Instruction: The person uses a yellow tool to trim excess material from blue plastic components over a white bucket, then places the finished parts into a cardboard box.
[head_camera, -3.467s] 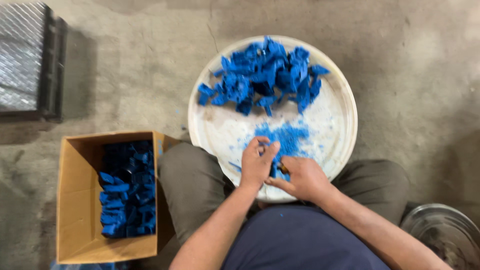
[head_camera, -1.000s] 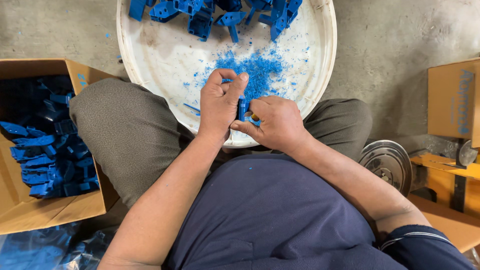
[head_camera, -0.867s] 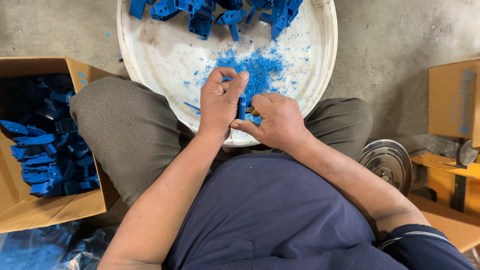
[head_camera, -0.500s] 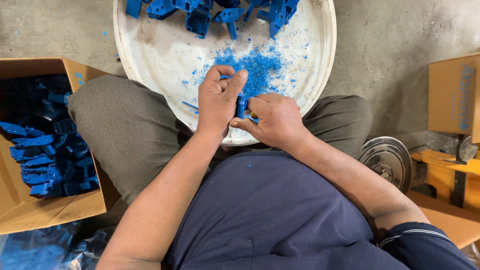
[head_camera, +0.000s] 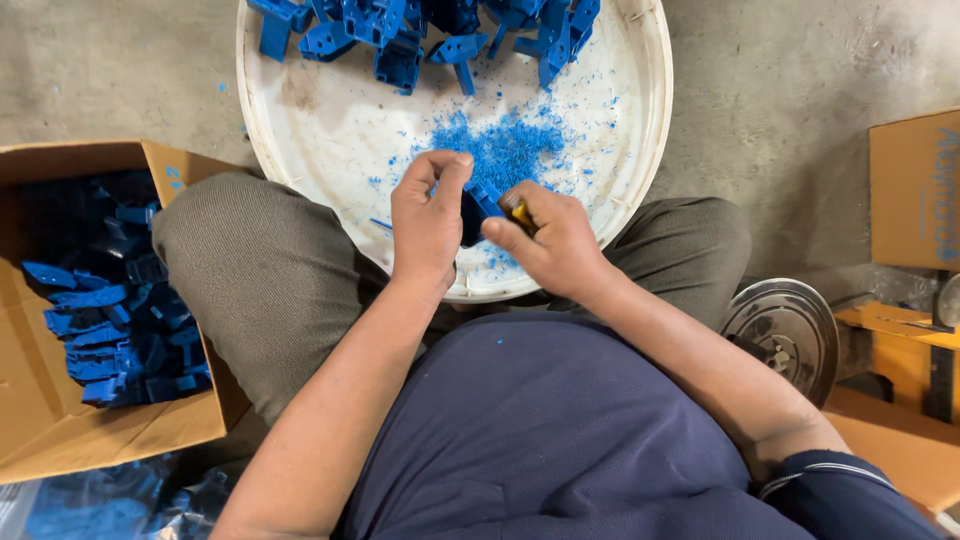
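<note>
My left hand (head_camera: 428, 222) grips a small blue plastic part (head_camera: 480, 200) over the near rim of a round white tray (head_camera: 620, 150). Touching that part, my right hand (head_camera: 548, 240) is closed on a small tool with a yellow handle (head_camera: 519, 212). Blue shavings (head_camera: 505, 150) lie scattered on the tray just beyond my hands. A heap of blue plastic parts (head_camera: 420, 35) fills the tray's far side.
A cardboard box (head_camera: 45, 420) at my left knee holds several blue parts (head_camera: 110, 310). A round metal disc (head_camera: 785, 325) lies on the floor at my right, with another cardboard box (head_camera: 915, 190) and orange metal pieces (head_camera: 895, 330) beyond it. The floor is bare concrete.
The view has tilted down and nearer since the oldest frame. Over the last second my hands stay together at the tray's near edge, shifting only slightly on the blue part.
</note>
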